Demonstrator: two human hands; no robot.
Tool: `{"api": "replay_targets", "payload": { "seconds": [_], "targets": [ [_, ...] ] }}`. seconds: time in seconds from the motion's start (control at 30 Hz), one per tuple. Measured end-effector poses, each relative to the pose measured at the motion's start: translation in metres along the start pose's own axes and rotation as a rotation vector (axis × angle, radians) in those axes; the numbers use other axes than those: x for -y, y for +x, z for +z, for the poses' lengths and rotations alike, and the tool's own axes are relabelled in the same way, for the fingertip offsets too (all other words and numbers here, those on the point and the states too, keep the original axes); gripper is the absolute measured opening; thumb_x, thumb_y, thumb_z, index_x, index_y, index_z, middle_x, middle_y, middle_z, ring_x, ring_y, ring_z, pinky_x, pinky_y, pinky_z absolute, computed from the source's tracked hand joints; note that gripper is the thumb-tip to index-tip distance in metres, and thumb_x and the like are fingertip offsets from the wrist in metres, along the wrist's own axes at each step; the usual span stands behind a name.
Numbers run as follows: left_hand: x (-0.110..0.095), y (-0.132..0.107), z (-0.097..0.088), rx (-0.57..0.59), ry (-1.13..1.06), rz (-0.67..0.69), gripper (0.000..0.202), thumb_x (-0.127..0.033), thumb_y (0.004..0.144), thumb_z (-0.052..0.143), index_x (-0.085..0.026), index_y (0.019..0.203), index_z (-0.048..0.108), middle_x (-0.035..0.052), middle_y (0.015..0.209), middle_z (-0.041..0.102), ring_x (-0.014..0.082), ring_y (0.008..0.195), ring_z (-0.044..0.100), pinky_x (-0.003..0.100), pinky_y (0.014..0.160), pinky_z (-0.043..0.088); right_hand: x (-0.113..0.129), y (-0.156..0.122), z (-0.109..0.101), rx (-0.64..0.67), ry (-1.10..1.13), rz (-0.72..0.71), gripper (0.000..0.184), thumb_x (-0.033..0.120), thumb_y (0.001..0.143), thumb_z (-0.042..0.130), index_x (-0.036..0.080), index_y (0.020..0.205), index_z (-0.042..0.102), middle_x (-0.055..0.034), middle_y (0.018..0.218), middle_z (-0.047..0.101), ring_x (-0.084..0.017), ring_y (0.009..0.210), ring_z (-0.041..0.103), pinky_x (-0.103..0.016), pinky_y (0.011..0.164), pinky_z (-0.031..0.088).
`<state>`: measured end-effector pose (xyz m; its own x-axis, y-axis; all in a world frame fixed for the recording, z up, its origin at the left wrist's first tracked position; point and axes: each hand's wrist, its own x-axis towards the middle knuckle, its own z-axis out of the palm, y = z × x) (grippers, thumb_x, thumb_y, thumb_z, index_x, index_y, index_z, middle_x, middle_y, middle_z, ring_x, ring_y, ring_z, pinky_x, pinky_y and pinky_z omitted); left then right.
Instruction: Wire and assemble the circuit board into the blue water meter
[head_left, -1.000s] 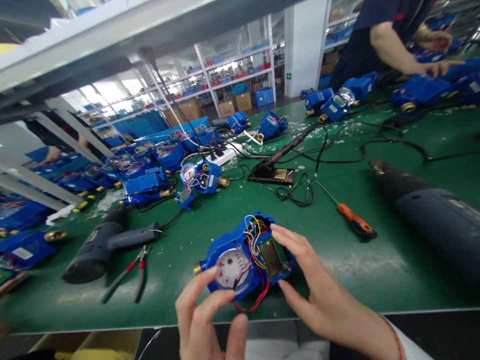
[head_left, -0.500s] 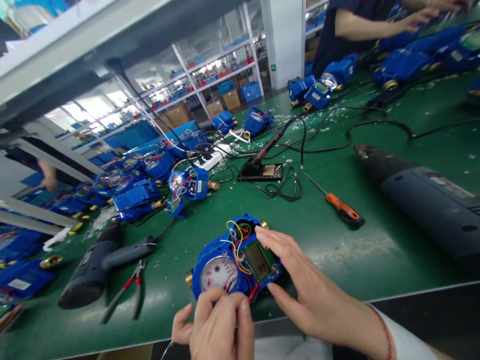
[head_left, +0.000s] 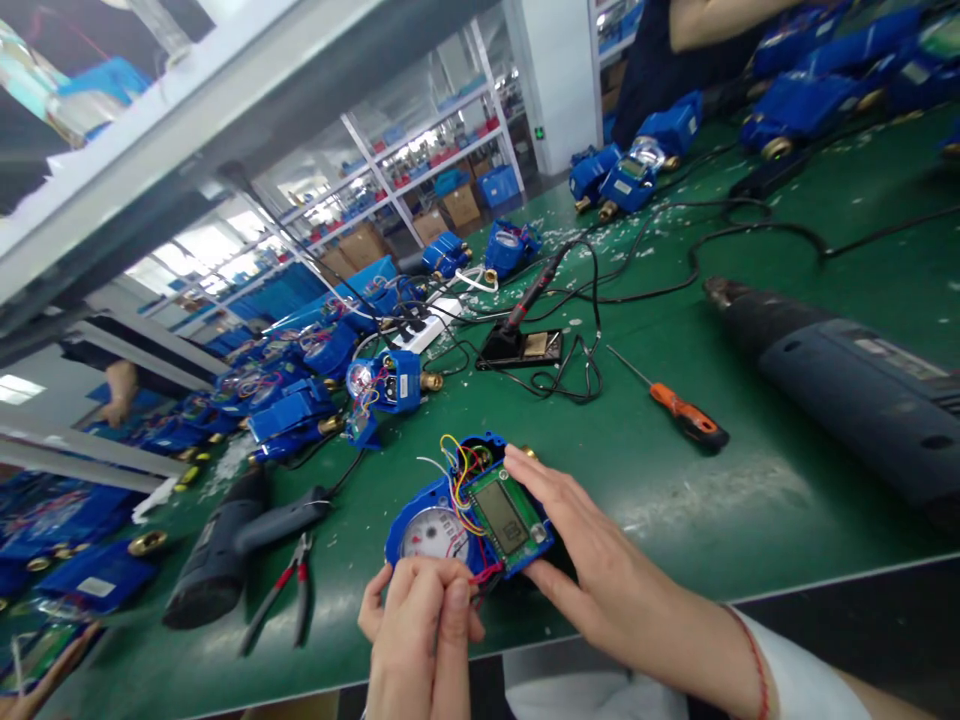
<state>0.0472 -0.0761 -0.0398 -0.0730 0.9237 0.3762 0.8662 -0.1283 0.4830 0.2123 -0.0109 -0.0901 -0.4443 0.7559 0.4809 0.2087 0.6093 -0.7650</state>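
White shelving (head_left: 375, 168), blurred bright windows (head_left: 176, 265), apparently.

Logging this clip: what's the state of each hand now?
Left hand: closed in a pinch beside thin red wires; whether it grips them cannot be told.
Right hand: holding the green rectangular circuit board.

right hand (head_left: 592, 550) | thin red cord (head_left: 753, 645) at wrist | white cloth (head_left: 802, 680) on forearm
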Motion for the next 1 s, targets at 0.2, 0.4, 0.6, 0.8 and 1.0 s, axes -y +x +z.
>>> {"api": "replay_targets", "payload": {
  "seconds": [0.2, 0.4, 0.6, 0.8, 1.0],
  "targets": [
    [0.006, 0.007, -0.007, 0.042, 0.114, 0.064, 0.015, -0.023, 0.091, 0.046, -0.031, 0.092, 0.059, -0.0101, 0.056, 0.055, 0.0188, 0.064, 0.058, 0.04, 0.088, 0.028, 0.003, 0.008, 0.008, -0.069, 0.03, 0.009, 0.076, 0.002, 0.084, 0.047, 0.024, 0.149, 0.012, -0.0075, 0.152, 0.027, -0.017, 0.14, 0.023, -0.046, 0.115, 0.028],
    [0.004, 0.011, -0.003, -0.024, 0.271, 0.131, 0.011, -0.031, 0.089, 0.05, -0.028, 0.087, 0.06, -0.0064, 0.072, 0.062, 0.0182, 0.064, 0.06, 0.043, 0.089, 0.025, 0.008, 0.013, 0.013, -0.095, 0.007, 0.031, 0.081, 0.002, 0.082, 0.056, 0.022, 0.147, 0.014, -0.0074, 0.15, 0.029, -0.017, 0.138, 0.022, -0.045, 0.115, 0.027],
    [0.022, 0.013, -0.007, 0.118, 0.298, 0.086, 0.014, -0.025, 0.092, 0.045, -0.026, 0.088, 0.058, -0.0051, 0.074, 0.062, 0.0185, 0.071, 0.061, 0.037, 0.084, 0.028, 0.013, 0.014, 0.021, -0.116, -0.048, 0.08, 0.086, 0.004, 0.077, 0.061, 0.024, 0.147, 0.015, -0.0068, 0.146, 0.032, -0.024, 0.133, 0.027, -0.051, 0.113, 0.03],
    [0.029, 0.005, -0.01, 0.136, 0.251, 0.049, 0.018, -0.026, 0.094, 0.041, -0.027, 0.088, 0.058, -0.0031, 0.082, 0.06, 0.0189, 0.079, 0.059, 0.036, 0.081, 0.032, 0.012, 0.016, 0.024, -0.125, -0.138, 0.094, 0.1, 0.008, 0.073, 0.07, 0.026, 0.148, 0.006, -0.0073, 0.144, 0.034, -0.027, 0.125, 0.034, -0.05, 0.108, 0.036],
    [0.016, -0.005, 0.002, -0.049, 0.23, 0.146, 0.014, -0.021, 0.092, 0.043, -0.025, 0.087, 0.055, 0.0053, 0.106, 0.055, 0.0242, 0.099, 0.051, 0.04, 0.085, 0.032, 0.002, 0.02, 0.012, -0.045, -0.12, 0.087, 0.102, 0.013, 0.072, 0.075, 0.031, 0.147, 0.008, -0.0057, 0.141, 0.035, -0.023, 0.126, 0.034, -0.044, 0.107, 0.036]
  ]
}}
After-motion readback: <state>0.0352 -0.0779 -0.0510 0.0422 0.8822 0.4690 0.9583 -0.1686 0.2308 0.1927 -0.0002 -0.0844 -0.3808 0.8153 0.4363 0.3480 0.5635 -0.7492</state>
